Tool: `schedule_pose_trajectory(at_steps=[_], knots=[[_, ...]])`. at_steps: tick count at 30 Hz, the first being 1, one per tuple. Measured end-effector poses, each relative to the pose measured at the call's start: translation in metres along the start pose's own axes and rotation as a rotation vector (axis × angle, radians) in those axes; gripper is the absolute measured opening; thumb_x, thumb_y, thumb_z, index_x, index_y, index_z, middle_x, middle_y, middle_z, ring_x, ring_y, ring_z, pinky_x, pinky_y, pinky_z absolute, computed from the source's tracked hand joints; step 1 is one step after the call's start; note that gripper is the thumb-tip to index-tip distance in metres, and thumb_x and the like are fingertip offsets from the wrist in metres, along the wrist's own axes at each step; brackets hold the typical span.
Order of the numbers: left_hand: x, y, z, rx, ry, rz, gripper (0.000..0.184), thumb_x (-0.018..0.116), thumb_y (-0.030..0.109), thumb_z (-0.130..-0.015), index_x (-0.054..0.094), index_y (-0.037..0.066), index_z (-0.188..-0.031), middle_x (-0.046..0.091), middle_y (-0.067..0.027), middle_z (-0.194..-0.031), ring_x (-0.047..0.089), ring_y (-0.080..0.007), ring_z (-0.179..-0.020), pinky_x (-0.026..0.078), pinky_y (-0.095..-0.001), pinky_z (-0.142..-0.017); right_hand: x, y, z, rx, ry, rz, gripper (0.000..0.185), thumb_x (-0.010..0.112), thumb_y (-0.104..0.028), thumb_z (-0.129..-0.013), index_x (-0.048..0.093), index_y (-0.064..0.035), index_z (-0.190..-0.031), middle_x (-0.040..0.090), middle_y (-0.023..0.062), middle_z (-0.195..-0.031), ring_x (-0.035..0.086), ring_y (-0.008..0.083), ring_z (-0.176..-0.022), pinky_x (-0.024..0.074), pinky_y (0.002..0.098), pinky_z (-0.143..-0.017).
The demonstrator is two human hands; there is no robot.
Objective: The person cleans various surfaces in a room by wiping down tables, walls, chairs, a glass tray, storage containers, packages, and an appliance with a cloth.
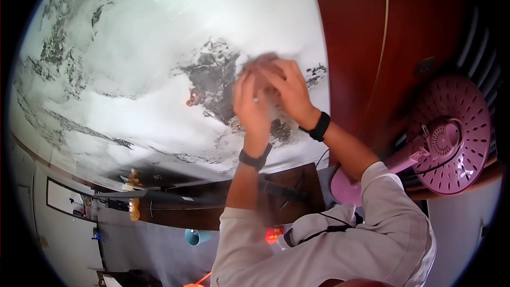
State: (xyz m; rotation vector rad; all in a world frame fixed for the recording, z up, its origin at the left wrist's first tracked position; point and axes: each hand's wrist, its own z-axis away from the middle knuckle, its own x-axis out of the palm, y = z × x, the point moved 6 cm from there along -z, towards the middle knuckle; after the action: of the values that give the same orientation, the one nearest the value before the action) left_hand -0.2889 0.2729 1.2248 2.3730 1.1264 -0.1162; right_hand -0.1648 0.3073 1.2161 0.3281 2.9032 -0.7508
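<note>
My left hand [251,101] and my right hand [292,89] are close together over a glossy white-and-grey marbled surface [265,16]. Both sets of fingers curl around a blurred reddish-brown thing [264,68]. Its kind is not clear, and the fingers hide much of it. Each wrist wears a black band. To the left of my hands, a small reddish-brown patch [193,96] shows on the marbling.
On the right stands a pink fan [446,133] near a dark red wooden panel [353,37]. A dark wooden shelf or desk edge [191,215] runs below my hands. A blue-green bin [197,237] and a red digital display [274,234] lie lower down.
</note>
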Motion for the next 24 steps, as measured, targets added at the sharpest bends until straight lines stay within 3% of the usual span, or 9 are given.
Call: schedule_pose_trajectory(at_steps=[2,3,6,12,24], knots=[[0.018,0.026,-0.010,0.154,0.009,-0.066,0.038,0.061,-0.009,-0.085,0.065,0.001,-0.122,0.063,-0.0173,-0.127,0.065,-0.0350,-0.110,0.058,-0.0355,-0.082,-0.028,-0.002,-0.003,-0.179,0.119,0.344,0.041,0.069,-0.008,-0.084,0.065,-0.0056,-0.126,0.059,0.0141,-0.123,0.061,0.0298,-0.103,0.0531,0.0371,-0.084],[0.031,0.025,-0.007,0.077,-0.033,0.014,0.038,0.061,-0.007,-0.084,0.065,0.001,-0.121,0.063,-0.0186,-0.128,0.064,-0.0380,-0.114,0.056,-0.0407,-0.090,-0.039,0.003,-0.002,-0.161,0.167,0.316,0.052,0.068,-0.003,-0.076,0.066,-0.0109,-0.127,0.060,0.0129,-0.125,0.058,0.0351,-0.106,0.0518,0.0406,-0.087],[0.055,0.039,0.005,0.194,-0.027,0.032,0.038,0.064,-0.006,-0.082,0.065,0.001,-0.119,0.063,-0.0172,-0.123,0.062,-0.0381,-0.112,0.053,-0.0417,-0.093,-0.062,0.017,0.015,-0.129,0.208,0.464,0.053,0.069,0.003,-0.074,0.066,-0.0109,-0.125,0.061,0.0116,-0.123,0.059,0.0337,-0.105,0.0524,0.0395,-0.085],[0.092,0.046,0.037,0.248,-0.120,0.061,0.034,0.064,-0.007,-0.082,0.068,0.001,-0.114,0.066,-0.0108,-0.118,0.064,-0.0330,-0.103,0.055,-0.0405,-0.087,-0.079,0.049,0.062,0.036,0.269,0.515,0.060,0.071,0.011,-0.066,0.064,-0.0102,-0.121,0.061,0.0081,-0.121,0.058,0.0325,-0.103,0.0529,0.0392,-0.083],[0.097,0.054,0.022,0.127,-0.167,0.080,0.034,0.064,-0.002,-0.086,0.065,0.003,-0.119,0.063,-0.0145,-0.121,0.063,-0.0367,-0.106,0.054,-0.0428,-0.088,-0.092,0.039,0.030,-0.054,0.262,0.460,0.052,0.068,0.008,-0.069,0.065,-0.0043,-0.119,0.062,0.0116,-0.122,0.059,0.0340,-0.102,0.0522,0.0415,-0.087]])
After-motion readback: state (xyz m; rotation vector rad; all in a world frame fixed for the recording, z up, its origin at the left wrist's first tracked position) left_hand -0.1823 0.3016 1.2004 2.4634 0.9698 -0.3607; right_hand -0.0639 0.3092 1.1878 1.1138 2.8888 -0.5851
